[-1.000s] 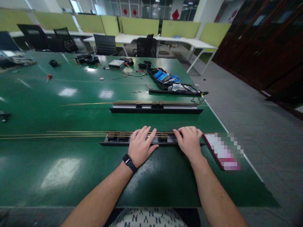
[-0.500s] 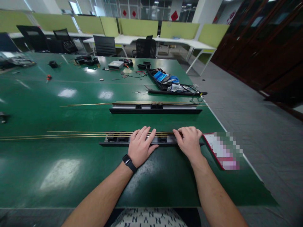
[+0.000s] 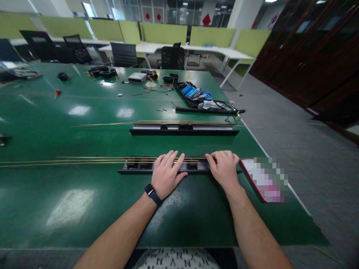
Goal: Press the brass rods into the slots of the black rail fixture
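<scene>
A long black channel [image 3: 140,172] with dark blocks inside lies across the table before me. Thin brass-coloured rods [image 3: 92,160] run lengthwise over it and stick out far to the left. Over the channel's middle lies my left hand [image 3: 168,170], fingers stretched out flat across the rods, thumb spread along the near edge; a dark watch sits on its wrist. Near the right end, my right hand [image 3: 224,166] has its fingers curled, with thumb and forefinger at the end of one rod. The palm hides the exact grip.
A second black channel [image 3: 183,132] with rods lies beyond. Farther back are a dark tray [image 3: 186,99] of cables and blue parts, a white box [image 3: 137,77] and an orange-red small tool [image 3: 57,92]. A red-edged flat item [image 3: 260,183], partly blurred, lies near the right table edge.
Both hands stay in nearly the same place on the rods and channel. The view shifts very slightly; nothing else visibly moves.
</scene>
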The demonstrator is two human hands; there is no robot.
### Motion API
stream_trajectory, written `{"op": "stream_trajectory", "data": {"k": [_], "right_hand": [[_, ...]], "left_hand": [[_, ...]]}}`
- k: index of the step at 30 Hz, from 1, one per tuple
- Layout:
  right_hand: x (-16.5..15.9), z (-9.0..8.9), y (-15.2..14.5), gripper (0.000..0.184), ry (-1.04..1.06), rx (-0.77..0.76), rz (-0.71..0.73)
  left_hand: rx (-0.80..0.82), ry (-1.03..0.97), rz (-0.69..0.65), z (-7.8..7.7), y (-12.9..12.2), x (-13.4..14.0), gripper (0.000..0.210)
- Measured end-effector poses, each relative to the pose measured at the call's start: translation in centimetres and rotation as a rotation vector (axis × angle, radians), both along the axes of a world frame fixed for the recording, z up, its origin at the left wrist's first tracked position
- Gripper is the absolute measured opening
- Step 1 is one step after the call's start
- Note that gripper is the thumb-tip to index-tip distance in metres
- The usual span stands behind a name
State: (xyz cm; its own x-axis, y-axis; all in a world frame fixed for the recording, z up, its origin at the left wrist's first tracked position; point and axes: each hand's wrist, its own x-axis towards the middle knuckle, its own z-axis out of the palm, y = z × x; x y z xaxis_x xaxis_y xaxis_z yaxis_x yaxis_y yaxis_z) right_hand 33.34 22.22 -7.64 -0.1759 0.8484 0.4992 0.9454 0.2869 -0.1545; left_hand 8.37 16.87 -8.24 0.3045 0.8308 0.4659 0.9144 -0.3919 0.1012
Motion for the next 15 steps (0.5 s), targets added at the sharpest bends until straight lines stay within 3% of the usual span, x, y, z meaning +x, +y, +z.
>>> {"op": "stream_trajectory", "data": {"k": [15], "right_hand": [[0.29,-0.17,0.15,0.047,-0.041,0.033,-0.046]], "left_hand": [[-0.003,-0.002,0.001,0.02,-0.03,0.0,0.061]]}}
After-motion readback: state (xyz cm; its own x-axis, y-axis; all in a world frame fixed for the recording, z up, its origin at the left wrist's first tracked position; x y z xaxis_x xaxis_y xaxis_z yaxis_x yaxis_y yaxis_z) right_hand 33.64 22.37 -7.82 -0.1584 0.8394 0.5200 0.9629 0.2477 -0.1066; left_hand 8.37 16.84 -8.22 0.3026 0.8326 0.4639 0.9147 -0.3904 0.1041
